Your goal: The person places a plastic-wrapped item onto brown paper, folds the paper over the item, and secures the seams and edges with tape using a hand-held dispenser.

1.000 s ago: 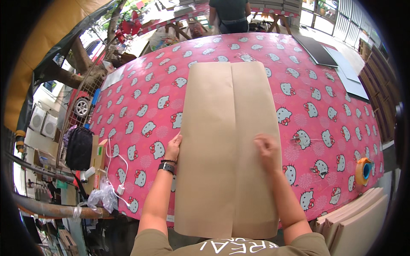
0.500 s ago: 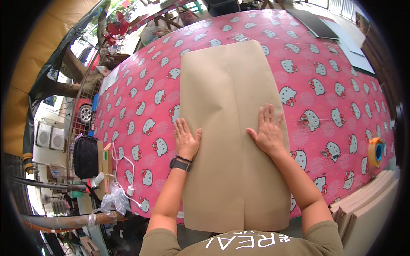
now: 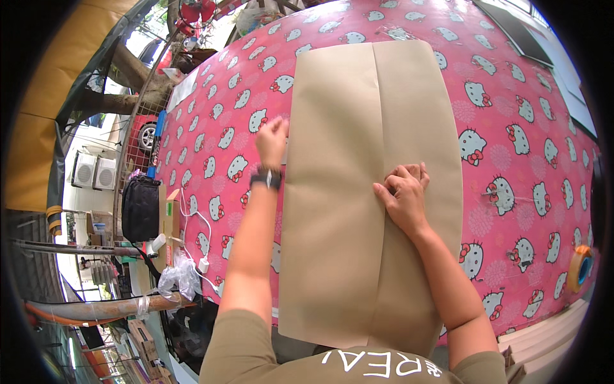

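A long sheet of brown kraft paper (image 3: 336, 192), folded into a flat sleeve, lies lengthwise before me. Its overlapping edge runs as a seam down the middle, and its near end reaches my shirt. My left hand (image 3: 273, 142) is at the sleeve's left edge, fingers curled together; whether anything is in them I cannot make out. On the right panel, beside the seam, rests my right hand (image 3: 406, 195). Its fingers are bent under with the thumb at the seam, and the fingertips are hidden.
The table has a pink cartoon-cat cover (image 3: 505, 153). A tape roll (image 3: 581, 269) stands at its right edge, above stacked folded brown pieces (image 3: 550, 333). Dark and pale flat boards (image 3: 515, 32) lie far right. At left are a black bag (image 3: 141, 208), a white cable (image 3: 206, 224) and clear plastic (image 3: 179, 278).
Both hands lay flat on the paper before. The left has lifted forward past the left edge and its fingers have closed; the right has curled its fingers near the seam. The view has shifted.
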A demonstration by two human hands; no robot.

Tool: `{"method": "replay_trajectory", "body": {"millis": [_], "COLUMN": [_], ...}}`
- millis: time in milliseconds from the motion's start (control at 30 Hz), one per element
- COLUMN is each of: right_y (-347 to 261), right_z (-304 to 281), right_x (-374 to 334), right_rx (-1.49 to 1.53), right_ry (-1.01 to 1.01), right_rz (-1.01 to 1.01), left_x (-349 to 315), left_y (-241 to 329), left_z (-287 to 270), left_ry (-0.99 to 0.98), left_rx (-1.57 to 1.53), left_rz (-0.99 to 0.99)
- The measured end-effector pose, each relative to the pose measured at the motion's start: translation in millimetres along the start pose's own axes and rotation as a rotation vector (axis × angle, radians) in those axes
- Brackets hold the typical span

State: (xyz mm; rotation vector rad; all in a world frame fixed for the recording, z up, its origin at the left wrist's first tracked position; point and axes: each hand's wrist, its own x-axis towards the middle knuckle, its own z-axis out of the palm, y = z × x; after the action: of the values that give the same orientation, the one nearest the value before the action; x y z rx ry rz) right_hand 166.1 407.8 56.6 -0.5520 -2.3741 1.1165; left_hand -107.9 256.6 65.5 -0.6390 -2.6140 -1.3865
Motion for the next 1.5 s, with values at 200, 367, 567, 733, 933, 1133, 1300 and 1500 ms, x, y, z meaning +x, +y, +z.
{"method": "replay_trajectory", "body": {"millis": [200,367,567,733,933,1133,1300,1500], "right_y": [-4,2,2,1,2,38,91,79], "right_z": [-1,1,4,3,1,-59,-75,-74], "right_x": [2,3,2,1,2,-12,-34,-32], "right_rx": [-0.014,-0.017,-0.011,-0.026,-0.055,0.182,0.679,-0.277], "right_ry": [-0.031,0.011,0.021,0.013,0.001,0.279,0.304,0.190], "right_rz": [0.005,-0.008,-0.019,-0.012,-0.046,0.127,0.433,0.243], "left_x": [92,46,-71,-198,-321,-235,-110,-106], "left_y": [-51,-27,-19,-12,-8,-34,-55,-50], "left_z": [54,39,-23,-82,-142,-118,-42,-25], "left_ry": [-0.033,-0.013,-0.062,-0.033,-0.037,-0.271,-0.396,-0.421], "left_rx": [0.251,0.600,0.552,0.432,0.413,-0.055,-0.789,-0.220], "left_rz": [-0.175,0.085,0.059,0.007,-0.098,0.081,-0.283,0.055]}}
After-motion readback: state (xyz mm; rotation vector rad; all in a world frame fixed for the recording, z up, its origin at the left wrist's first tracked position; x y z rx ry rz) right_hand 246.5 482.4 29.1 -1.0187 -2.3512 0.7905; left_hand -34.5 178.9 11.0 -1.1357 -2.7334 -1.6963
